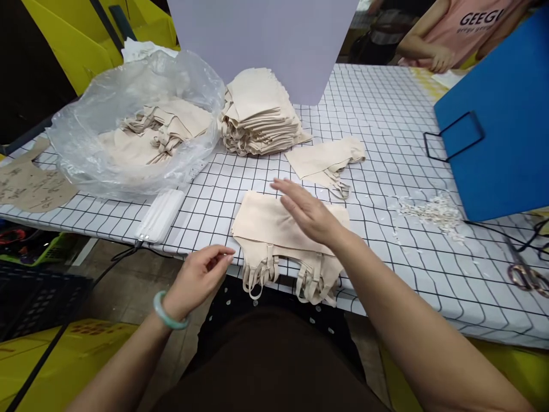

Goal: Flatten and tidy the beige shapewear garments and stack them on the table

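A small stack of beige strappy tops (257,220), perhaps camisoles or bra tops, lies at the table's front edge, its looped straps hanging towards me. My right hand (311,216) is over the stack, palm down and fingers stretched out; the wrist hides part of the fabric. Just left of the stack is my left hand (199,277), its fingers loosely bent, thumb and forefinger slightly apart, nothing visible in them. A green bangle (169,313) circles that wrist. Behind the stack, one more beige top (321,157) lies with its straps to the right.
A taller pile of beige tops (257,109) stands beside a clear plastic bag (86,126) holding more. A white device (162,214) sits at left. Small white bits (437,214), scissors (523,272) and a blue panel (501,114) are at right. Another person's hand (441,58) shows behind.
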`<state>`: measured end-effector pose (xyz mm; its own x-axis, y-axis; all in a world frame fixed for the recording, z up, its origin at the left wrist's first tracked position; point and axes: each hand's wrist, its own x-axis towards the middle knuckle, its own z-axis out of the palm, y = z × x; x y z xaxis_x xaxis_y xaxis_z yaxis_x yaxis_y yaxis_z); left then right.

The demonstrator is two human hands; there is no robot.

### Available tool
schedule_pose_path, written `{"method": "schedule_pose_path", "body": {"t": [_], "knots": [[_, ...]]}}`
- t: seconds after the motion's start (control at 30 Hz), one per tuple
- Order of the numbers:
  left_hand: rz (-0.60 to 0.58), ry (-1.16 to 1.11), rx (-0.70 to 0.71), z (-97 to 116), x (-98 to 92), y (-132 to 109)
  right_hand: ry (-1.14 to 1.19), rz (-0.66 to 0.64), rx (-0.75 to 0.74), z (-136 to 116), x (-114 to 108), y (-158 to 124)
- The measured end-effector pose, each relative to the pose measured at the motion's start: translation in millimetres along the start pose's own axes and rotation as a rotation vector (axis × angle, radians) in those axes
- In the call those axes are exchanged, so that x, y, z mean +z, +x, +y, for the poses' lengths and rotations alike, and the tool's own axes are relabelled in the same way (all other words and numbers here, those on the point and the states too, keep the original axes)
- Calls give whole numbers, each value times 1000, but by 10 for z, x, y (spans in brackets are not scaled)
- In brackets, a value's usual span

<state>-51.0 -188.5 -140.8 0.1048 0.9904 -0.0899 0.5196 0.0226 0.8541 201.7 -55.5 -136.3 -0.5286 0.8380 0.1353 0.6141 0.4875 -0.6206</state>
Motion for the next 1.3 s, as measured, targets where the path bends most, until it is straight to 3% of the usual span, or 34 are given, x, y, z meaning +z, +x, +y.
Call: {"method": "schedule_pose_path", "body": {"t": [0.03, 0.1, 0.2, 0.33, 0.47, 0.53, 0.6, 0.7, 0.77, 0.93, 1.07, 1.17, 1.3], "knots": [[99, 89, 138, 62, 47, 117, -42, 40, 25, 19, -68, -20], [187, 239, 407, 160, 186, 394, -180, 47, 64, 70, -152, -71], [106, 454, 587, 200, 427, 842, -394, -34, 122, 186, -156, -190], [-75, 705, 400, 80, 607, 1226, -536, -95, 269, 414, -71, -418], [-120, 754, 339, -43, 595, 1297, -528, -141, 378, 639, 19, -582], [-72, 734, 355, -85, 540, 1295, -513, -121, 367, 701, 44, -618], [62, 681, 352, -129, 445, 1291, -504, -48, 338, 722, 47, -657], [305, 536, 269, -194, 242, 1262, -446, 172, 362, 705, 25, -766], [354, 444, 161, -206, 120, 1226, -368, 302, 462, 691, 11, -860], [213, 265, 3, -125, 60, 1196, -167, 435, 747, 688, 6, -972], [216, 153, 19, -111, 113, 1285, -19, 463, 775, 646, -3, -921], [211, 232, -29, -115, 106, 1362, -38, 499, 755, 614, 0, -884], [40, 410, -172, -28, 61, 1449, -155, 426, 868, 627, -26, -879]]}}
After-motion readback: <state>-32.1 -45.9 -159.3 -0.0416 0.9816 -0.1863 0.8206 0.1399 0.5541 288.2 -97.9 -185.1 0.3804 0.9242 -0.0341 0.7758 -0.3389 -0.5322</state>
